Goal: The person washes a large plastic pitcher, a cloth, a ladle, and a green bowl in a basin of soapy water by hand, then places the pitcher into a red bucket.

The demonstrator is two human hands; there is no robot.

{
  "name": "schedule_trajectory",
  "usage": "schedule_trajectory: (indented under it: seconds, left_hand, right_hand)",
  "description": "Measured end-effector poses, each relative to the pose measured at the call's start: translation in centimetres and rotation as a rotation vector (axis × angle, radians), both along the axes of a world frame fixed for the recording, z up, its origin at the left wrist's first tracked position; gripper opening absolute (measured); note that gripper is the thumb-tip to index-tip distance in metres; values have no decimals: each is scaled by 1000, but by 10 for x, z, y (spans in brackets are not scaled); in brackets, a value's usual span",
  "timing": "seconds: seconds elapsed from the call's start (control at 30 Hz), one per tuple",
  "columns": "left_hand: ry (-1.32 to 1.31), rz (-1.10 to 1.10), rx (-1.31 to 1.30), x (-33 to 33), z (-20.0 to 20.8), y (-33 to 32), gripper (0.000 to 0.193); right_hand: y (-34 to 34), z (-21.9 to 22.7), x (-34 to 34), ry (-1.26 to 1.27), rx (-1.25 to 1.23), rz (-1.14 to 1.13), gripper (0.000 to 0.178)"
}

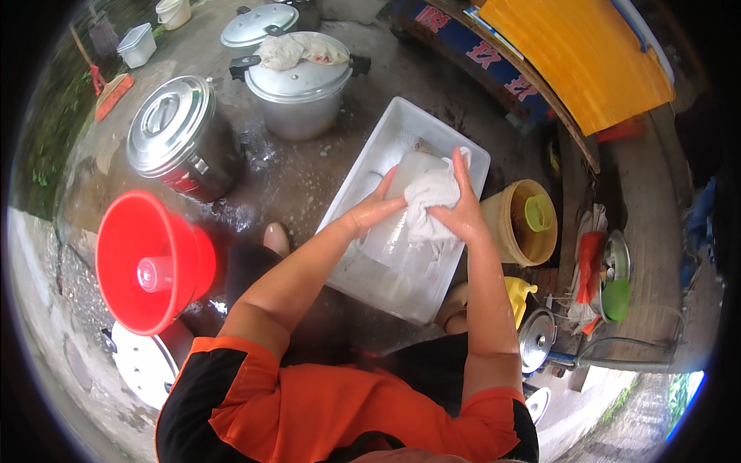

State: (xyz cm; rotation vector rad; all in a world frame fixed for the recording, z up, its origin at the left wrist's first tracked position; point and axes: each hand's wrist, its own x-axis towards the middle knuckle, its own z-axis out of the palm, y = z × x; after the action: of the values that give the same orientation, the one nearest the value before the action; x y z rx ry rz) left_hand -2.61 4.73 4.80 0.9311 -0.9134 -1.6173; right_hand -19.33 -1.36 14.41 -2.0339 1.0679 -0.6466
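A large white rectangular plastic tub point(355, 176) sits on the ground in front of me. Inside it is a translucent plastic container point(386, 239), tilted, its lower part hard to tell from the tub floor. My left hand point(377, 207) grips this container at its left side, thumb across the near face. A bunched wet white cloth point(427, 202) lies against the container, and my right hand point(463, 207) is closed around the cloth's right side, with fingers pointing away from me. Part of the right hand's grip is hidden behind the cloth.
Left stand a red bucket point(116, 255) holding a red cup point(155, 274), a lidded steel pot point(171, 127) and a pressure cooker point(301, 108) with a rag point(297, 51) on top. Right are a cream bucket point(502, 224), a kettle point(536, 339) and wooden planks point(644, 231).
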Motion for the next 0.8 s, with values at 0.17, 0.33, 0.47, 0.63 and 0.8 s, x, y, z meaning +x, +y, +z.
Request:
schedule_trajectory:
  seconds: [0.17, 0.33, 0.47, 0.63, 0.8]
  left_hand:
    - [148, -31, 131, -3, -5, 13, 85]
    - [485, -159, 218, -2, -7, 19, 81]
    - [588, -186, 265, 1, -24, 10, 81]
    - [364, -133, 99, -1, 2, 17, 84]
    - [319, -92, 149, -7, -5, 16, 89]
  right_hand:
    - [-24, -19, -10, 7, 111, -280, 62]
    - [-44, -15, -17, -145, 141, -388, 43]
    - [-35, -25, -27, 110, 171, 63, 63]
    - [-21, 1, -8, 14, 132, 0, 56]
    - [-46, -1, 2, -159, 226, -348, 36]
